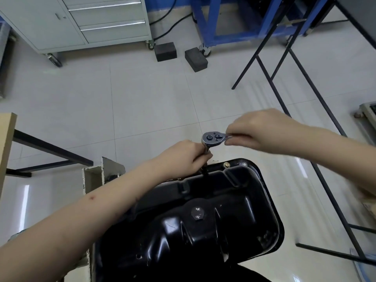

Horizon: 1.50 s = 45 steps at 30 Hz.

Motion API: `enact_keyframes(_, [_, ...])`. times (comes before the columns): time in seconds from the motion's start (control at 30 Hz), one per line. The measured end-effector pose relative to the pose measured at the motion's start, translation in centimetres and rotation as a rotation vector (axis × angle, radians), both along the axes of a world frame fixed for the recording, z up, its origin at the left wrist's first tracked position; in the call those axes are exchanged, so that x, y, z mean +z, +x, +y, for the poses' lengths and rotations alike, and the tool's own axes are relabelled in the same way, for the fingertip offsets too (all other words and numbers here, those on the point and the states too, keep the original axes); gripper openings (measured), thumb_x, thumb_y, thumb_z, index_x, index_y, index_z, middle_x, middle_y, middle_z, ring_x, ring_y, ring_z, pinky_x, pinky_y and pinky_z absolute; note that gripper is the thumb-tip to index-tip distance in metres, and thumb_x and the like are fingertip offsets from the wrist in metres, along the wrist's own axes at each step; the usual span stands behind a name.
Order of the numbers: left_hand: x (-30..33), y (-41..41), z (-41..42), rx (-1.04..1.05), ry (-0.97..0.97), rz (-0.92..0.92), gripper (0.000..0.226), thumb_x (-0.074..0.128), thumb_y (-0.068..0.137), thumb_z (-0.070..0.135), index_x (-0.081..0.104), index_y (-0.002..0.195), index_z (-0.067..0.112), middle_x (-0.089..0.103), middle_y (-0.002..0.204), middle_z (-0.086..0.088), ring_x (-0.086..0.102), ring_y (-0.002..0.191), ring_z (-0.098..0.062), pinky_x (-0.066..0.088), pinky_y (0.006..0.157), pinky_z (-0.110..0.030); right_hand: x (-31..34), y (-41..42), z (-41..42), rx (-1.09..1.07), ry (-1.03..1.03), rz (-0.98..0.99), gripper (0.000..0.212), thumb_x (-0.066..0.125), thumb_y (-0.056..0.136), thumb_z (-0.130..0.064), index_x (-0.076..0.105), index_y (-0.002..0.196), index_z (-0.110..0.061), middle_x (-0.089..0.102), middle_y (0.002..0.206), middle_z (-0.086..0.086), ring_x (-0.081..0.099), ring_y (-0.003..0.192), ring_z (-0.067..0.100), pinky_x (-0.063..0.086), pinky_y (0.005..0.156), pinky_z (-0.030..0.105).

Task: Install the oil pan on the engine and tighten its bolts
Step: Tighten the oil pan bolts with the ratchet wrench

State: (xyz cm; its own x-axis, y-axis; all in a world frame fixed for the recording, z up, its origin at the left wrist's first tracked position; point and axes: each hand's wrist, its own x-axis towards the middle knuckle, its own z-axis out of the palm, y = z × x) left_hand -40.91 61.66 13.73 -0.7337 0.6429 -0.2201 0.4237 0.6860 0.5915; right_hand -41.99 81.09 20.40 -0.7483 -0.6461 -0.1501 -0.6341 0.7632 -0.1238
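Up close, the right hand [262,131] pinches the ratchet [213,138] handle while the left hand [186,156] curls round its extension, set at the oil pan [203,216] rim; pale floor tiles [142,102] and a grey cabinet [81,21] lie beyond.

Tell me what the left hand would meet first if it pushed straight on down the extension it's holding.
Most likely the oil pan flange at its far edge: the left hand grips the extension below the ratchet, which runs down to that rim. The socket end is dark, so the exact contact is unclear.
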Motion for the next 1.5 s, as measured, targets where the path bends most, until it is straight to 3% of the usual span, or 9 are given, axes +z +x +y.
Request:
enact_keyframes(0.2, [0.2, 0.6, 0.4, -0.077, -0.048, 0.023, 0.028, 0.039, 0.096, 0.025, 0.041, 0.071, 0.012, 0.058, 0.075, -0.023, 0.037, 0.061, -0.028, 0.023, 0.058, -0.029, -0.4, -3.8, -1.0, 0.345, -0.094, 0.160, 0.025, 0.056, 0.082, -0.026, 0.071, 0.092, -0.009, 0.069, 0.087, 0.008, 0.063, 0.085, 0.031, 0.046, 0.077, 0.041])
enact_keyframes(0.5, [0.3, 0.1, 0.3, -0.144, -0.051, -0.028, 0.031, 0.039, 0.096, 0.026, 0.059, 0.099, 0.002, 0.062, 0.078, -0.017, 0.051, 0.070, -0.033, 0.032, 0.062, -0.030, -0.8, -1.6, 0.7, 0.306, -0.095, 0.257, 0.037, 0.044, 0.085, -0.033, 0.068, 0.072, -0.008, 0.058, 0.060, 0.006, 0.057, 0.055, 0.024, 0.046, 0.053, 0.028])
enact_keyframes(0.63, [0.2, -0.2, 0.5, -0.175, -0.045, -0.039, 0.028, 0.040, 0.096, 0.025, 0.058, 0.103, 0.005, 0.065, 0.085, -0.017, 0.053, 0.073, -0.031, 0.039, 0.072, -0.036, -0.7, 0.6, 1.3, 0.154, -0.096, 0.160, 0.044, 0.049, 0.084, -0.041, 0.062, 0.066, -0.004, 0.055, 0.052, 0.007, 0.054, 0.042, 0.023, 0.033, 0.040, 0.023])
enact_keyframes(0.8, [-0.1, -0.2, 0.4, -0.203, 0.005, -0.068, 0.026, 0.043, 0.095, 0.023, 0.060, 0.107, 0.007, 0.068, 0.091, -0.015, 0.058, 0.078, -0.031, 0.040, 0.072, -0.033, -1.7, 6.3, 0.6, -0.272, 0.020, -0.024, 0.030, 0.023, 0.092, -0.052, 0.031, 0.086, -0.024, 0.056, 0.083, -0.005, 0.058, 0.086, 0.027, 0.025, 0.057, 0.030])
enact_keyframes(0.97, [-0.4, 0.2, 0.0, -0.181, 0.021, -0.039, 0.027, 0.043, 0.095, 0.022, 0.062, 0.104, 0.005, 0.067, 0.091, -0.016, 0.058, 0.078, -0.032, 0.039, 0.070, -0.031, -0.8, 8.0, -0.6, -0.395, -0.128, -0.272, 0.024, 0.029, 0.090, -0.048, 0.028, 0.077, -0.029, 0.036, 0.061, -0.011, 0.041, 0.067, 0.021, 0.028, 0.057, 0.032])
enact_keyframes(1.1, [-0.3, 0.3, -0.3, -0.088, 0.041, -0.055, 0.027, 0.043, 0.095, 0.022, 0.062, 0.100, 0.003, 0.067, 0.089, -0.015, 0.059, 0.081, -0.031, 0.044, 0.077, -0.038, -0.6, 4.4, -0.4, -0.239, -0.051, -0.093, 0.028, 0.033, 0.090, -0.053, 0.046, 0.079, -0.031, 0.046, 0.067, -0.009, 0.052, 0.075, 0.022, 0.027, 0.057, 0.029])
enact_keyframes(1.23, [-0.2, 0.9, -0.6, -0.081, 0.036, -0.059, 0.026, 0.043, 0.095, 0.023, 0.062, 0.098, 0.004, 0.068, 0.089, -0.013, 0.058, 0.079, -0.033, 0.044, 0.075, -0.038, 0.0, 0.0, -0.2, 0.219, -0.071, 0.198, 0.026, 0.058, 0.079, -0.035, 0.072, 0.092, -0.017, 0.063, 0.069, 0.004, 0.062, 0.069, 0.024, 0.045, 0.081, 0.041])
enact_keyframes(1.37, [-0.1, 1.1, 0.1, -0.093, 0.010, -0.066, 0.027, 0.044, 0.094, 0.029, 0.061, 0.099, 0.009, 0.067, 0.088, -0.010, 0.052, 0.069, -0.027, 0.043, 0.070, -0.034, 0.1, -2.9, -1.2, 0.293, -0.063, 0.179, 0.024, 0.069, 0.079, -0.022, 0.071, 0.102, -0.020, 0.066, 0.091, 0.005, 0.059, 0.096, 0.028, 0.031, 0.101, 0.047])
enact_keyframes(1.5, [-0.3, 1.0, -0.5, -0.050, 0.037, -0.117, 0.028, 0.045, 0.094, 0.029, 0.063, 0.098, 0.007, 0.068, 0.091, -0.008, 0.059, 0.082, -0.029, 0.045, 0.077, -0.036, -0.2, -3.1, -1.2, 0.238, -0.109, 0.106, 0.026, 0.065, 0.084, -0.025, 0.068, 0.107, -0.014, 0.067, 0.092, 0.006, 0.055, 0.095, 0.030, 0.042, 0.085, 0.043])
